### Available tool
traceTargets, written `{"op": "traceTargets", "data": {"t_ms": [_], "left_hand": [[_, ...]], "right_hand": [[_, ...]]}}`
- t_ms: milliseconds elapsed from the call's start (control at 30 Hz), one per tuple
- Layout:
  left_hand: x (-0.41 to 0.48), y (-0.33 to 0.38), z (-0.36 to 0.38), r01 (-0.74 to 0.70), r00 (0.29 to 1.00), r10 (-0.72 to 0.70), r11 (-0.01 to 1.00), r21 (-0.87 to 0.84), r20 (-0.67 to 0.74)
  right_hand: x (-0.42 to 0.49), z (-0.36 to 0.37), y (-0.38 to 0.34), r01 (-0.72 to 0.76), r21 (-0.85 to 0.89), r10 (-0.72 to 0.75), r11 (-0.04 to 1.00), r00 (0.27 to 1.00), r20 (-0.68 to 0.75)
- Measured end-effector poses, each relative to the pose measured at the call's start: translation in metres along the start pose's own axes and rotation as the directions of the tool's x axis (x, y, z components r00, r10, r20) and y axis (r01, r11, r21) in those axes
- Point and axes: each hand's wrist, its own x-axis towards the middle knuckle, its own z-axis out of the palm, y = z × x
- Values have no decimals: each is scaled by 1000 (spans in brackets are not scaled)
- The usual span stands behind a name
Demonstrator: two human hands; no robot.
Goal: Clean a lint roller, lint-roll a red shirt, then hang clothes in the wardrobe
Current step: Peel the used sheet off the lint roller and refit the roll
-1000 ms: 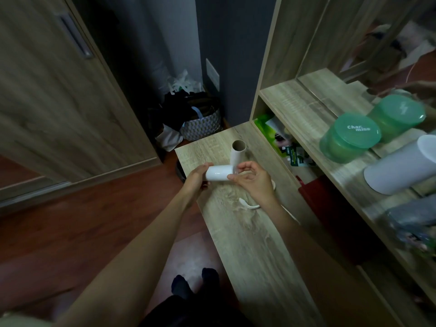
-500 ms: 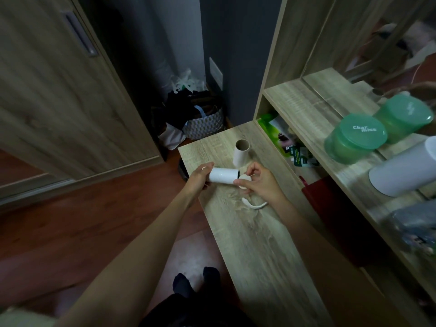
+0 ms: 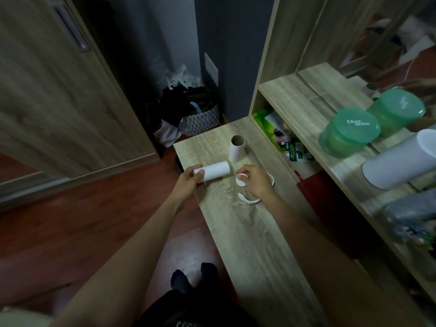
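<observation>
Roll: white lint roll (image 3: 213, 171) held just over the wooden bench (image 3: 257, 232), long axis running left-right, open end facing the other hand.
Left hand: left hand (image 3: 188, 182) wrapped round the roll's far-left end.
Right hand: right hand (image 3: 256, 181) pinching a white roller end piece (image 3: 241, 180), just right of the roll, not touching (the handle's curve (image 3: 250, 200) shows beneath it).
Spare core: bare cardboard tube (image 3: 236, 148) upright behind.
Next, likely: slide roll onto the end piece.
Writing: green tub lid (image 3: 357, 123) reads "Char miss".

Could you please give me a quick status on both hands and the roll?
Left hand shut on white roll, off the handle. Right hand on lint roller handle. Empty cardboard core upright behind, clear.
</observation>
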Motion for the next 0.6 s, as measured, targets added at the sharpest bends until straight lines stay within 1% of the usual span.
{"op": "traceTargets", "data": {"t_ms": [67, 133, 167, 233, 267, 300, 333, 367, 400, 433, 467, 600], "left_hand": [[-1, 1, -1, -10, 1000, 10, 1000, 3, -4], [-2, 4, -1, -17, 1000, 17, 1000, 6, 1], [-3, 5, -2, -18, 1000, 18, 1000, 2, 8], [-3, 7, -2, -20, 1000, 20, 1000, -4, 17], [-4, 9, -1, -22, 1000, 22, 1000, -6, 16], [-4, 10, 1, -28, 1000, 28, 1000, -1, 11], [-5, 12, 3, -41, 999, 41, 999, 10, 6], [-5, 14, 6, -57, 998, 57, 998, 19, 8], [-5, 16, 10, -74, 997, 73, 997, 14, 19], [-6, 18, 14, -87, 996, 87, 996, 6, 34], [-6, 21, 17, -102, 994, 101, 995, 3, 51], [-6, 26, 26, -130, 985, 130, 992, -7, 112]], "right_hand": [[0, -1, -1, 35, -81, -36, 996, 999, -10], [-4, -3, -3, 50, -146, -58, 988, 997, -53], [-7, -6, -4, 45, -152, -61, 987, 993, -99], [-12, -10, -9, 20, -101, -39, 995, 980, -196], [-15, -13, -13, 5, -28, -11, 1000, 977, -212], [-17, -16, -19, -24, 107, 44, 994, 981, -191], [-20, -19, -26, -80, 298, 121, 951, 985, -120], [-23, -22, -32, -162, 486, 186, 859, 983, -2], [-26, -24, -38, -235, 616, 214, 752, 971, 109], [-28, -27, -41, -273, 670, 218, 690, 961, 167], [-31, -28, -43, -285, 702, 220, 653, 958, 184], [-33, -33, -40, -253, 806, 246, 535, 959, 139]]}}
